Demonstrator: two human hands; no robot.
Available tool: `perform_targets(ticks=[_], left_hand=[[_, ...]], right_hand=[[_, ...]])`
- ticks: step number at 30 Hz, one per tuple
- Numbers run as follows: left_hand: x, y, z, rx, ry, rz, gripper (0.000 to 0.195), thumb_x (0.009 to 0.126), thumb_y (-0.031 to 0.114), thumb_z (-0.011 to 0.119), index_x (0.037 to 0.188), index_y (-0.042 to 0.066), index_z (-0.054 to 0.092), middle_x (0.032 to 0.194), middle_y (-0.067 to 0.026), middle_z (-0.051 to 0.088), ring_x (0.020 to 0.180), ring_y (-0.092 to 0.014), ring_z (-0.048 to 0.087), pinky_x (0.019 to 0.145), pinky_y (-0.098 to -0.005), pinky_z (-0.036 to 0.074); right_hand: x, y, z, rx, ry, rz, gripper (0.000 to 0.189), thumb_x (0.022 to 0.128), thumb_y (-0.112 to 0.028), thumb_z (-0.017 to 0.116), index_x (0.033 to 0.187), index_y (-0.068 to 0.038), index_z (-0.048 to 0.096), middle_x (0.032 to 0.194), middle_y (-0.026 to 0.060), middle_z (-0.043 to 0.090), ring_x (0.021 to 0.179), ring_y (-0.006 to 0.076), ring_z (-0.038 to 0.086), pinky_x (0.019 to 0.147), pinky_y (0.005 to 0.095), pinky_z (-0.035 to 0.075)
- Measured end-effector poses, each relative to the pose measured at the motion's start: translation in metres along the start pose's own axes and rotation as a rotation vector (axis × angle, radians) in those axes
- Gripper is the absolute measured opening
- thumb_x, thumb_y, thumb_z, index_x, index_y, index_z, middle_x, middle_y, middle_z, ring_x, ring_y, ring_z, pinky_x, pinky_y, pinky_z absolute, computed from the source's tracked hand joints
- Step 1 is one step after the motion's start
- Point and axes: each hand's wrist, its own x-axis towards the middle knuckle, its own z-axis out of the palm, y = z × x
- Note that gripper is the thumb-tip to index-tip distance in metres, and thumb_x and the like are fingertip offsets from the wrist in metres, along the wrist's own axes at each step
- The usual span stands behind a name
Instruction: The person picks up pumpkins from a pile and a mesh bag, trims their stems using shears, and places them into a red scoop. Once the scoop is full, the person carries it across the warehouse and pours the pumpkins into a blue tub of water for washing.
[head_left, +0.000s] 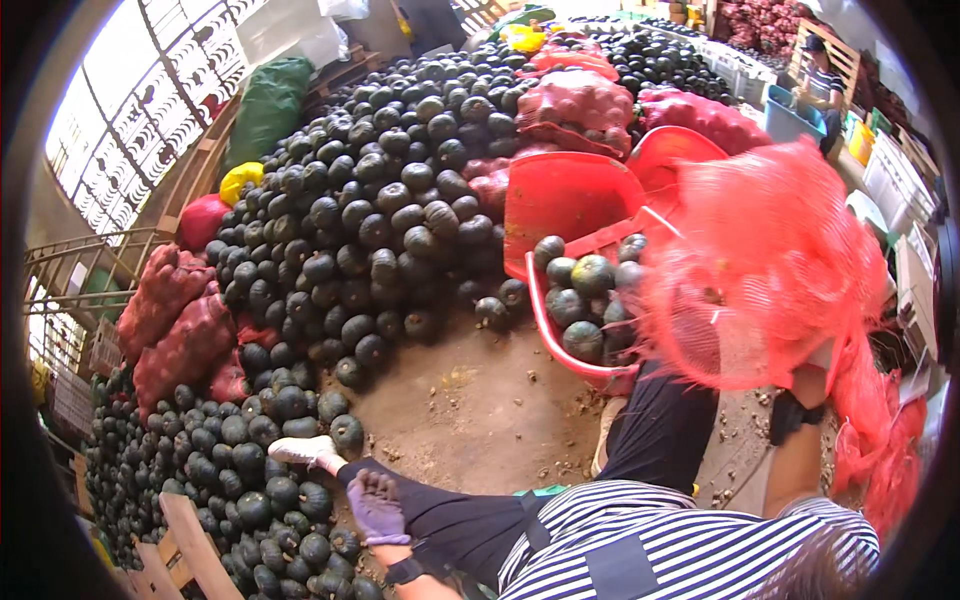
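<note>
My left hand (377, 506), in a purple work glove with dirty fingertips, rests above my outstretched leg near the heap of dark green squashes (360, 247); nothing shows in it. My right hand (814, 379) is up at the lower edge of a red mesh sack (772, 225), which is spread in the air and blurred; the mesh hides most of the fingers. A red plastic basket (551, 337) holding several green squashes (583, 341) lies in front of me, partly behind the mesh. Behind it are more red plastic containers (570, 195).
Filled red mesh sacks (176, 337) lean at the left, and others (576, 109) lie on the heap. A wooden pallet (187, 547) is at lower left. Loose mesh sacks (877, 442) hang at right. A person (821, 86) sits by a blue bin (787, 116) far back.
</note>
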Motion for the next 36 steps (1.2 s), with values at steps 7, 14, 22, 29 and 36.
perform_targets(ticks=[7, 14, 22, 29, 36], left_hand=[[0.008, 0.047, -0.021, 0.130, -0.046, 0.184, 0.024, 0.099, 0.032, 0.054, 0.108, 0.014, 0.067, 0.091, 0.0003, 0.070, 0.077, -0.016, 0.067, 0.071, -0.0328, 0.059], [0.051, 0.126, 0.013, 0.297, 0.076, 0.343, 0.036, 0.098, 0.042, 0.056, 0.119, 0.013, 0.062, 0.103, 0.0005, 0.064, 0.089, -0.012, 0.062, 0.077, -0.0266, 0.056], [0.160, 0.075, 0.090, 0.519, 0.016, 0.085, 0.021, 0.092, 0.029, 0.065, 0.108, 0.017, 0.064, 0.086, 0.0034, 0.061, 0.074, -0.012, 0.058, 0.068, -0.0254, 0.050], [0.346, -0.031, 0.020, 1.338, -0.072, 0.209, 0.033, 0.092, 0.023, 0.061, 0.121, 0.009, 0.062, 0.099, -0.0048, 0.066, 0.087, -0.018, 0.062, 0.075, -0.0337, 0.054], [0.513, -0.083, 0.113, 1.991, -0.172, 0.258, 0.067, 0.083, 0.020, 0.068, 0.143, 0.003, 0.043, 0.144, -0.0220, 0.046, 0.134, -0.036, 0.043, 0.114, -0.0399, 0.035]], right_hand=[[-0.093, -0.174, -0.155, -0.605, 0.675, -0.336, 0.066, 0.095, -0.053, 0.053, 0.149, -0.018, 0.039, 0.146, 0.0046, 0.049, 0.125, 0.0235, 0.052, 0.099, 0.0431, 0.047], [-0.189, -0.274, -0.331, -0.987, 1.215, -0.321, 0.045, 0.087, -0.045, 0.069, 0.117, -0.013, 0.060, 0.098, 0.0007, 0.063, 0.077, 0.0159, 0.062, 0.061, 0.0338, 0.050], [-0.062, -0.157, -0.129, -0.802, 0.613, -0.273, 0.050, 0.085, -0.034, 0.075, 0.125, -0.013, 0.054, 0.099, 0.0005, 0.060, 0.088, 0.0147, 0.061, 0.080, 0.0356, 0.051], [0.054, 0.088, 0.110, -0.562, -0.207, -0.134, 0.061, 0.083, -0.018, 0.073, 0.137, -0.011, 0.045, 0.107, 0.0038, 0.058, 0.096, 0.0186, 0.062, 0.096, 0.0461, 0.050], [0.070, 0.274, 0.169, -0.738, -0.354, 0.730, 0.083, 0.069, 0.001, 0.078, 0.140, -0.014, 0.038, 0.117, 0.0100, 0.056, 0.116, 0.0251, 0.056, 0.103, 0.0448, 0.043]])
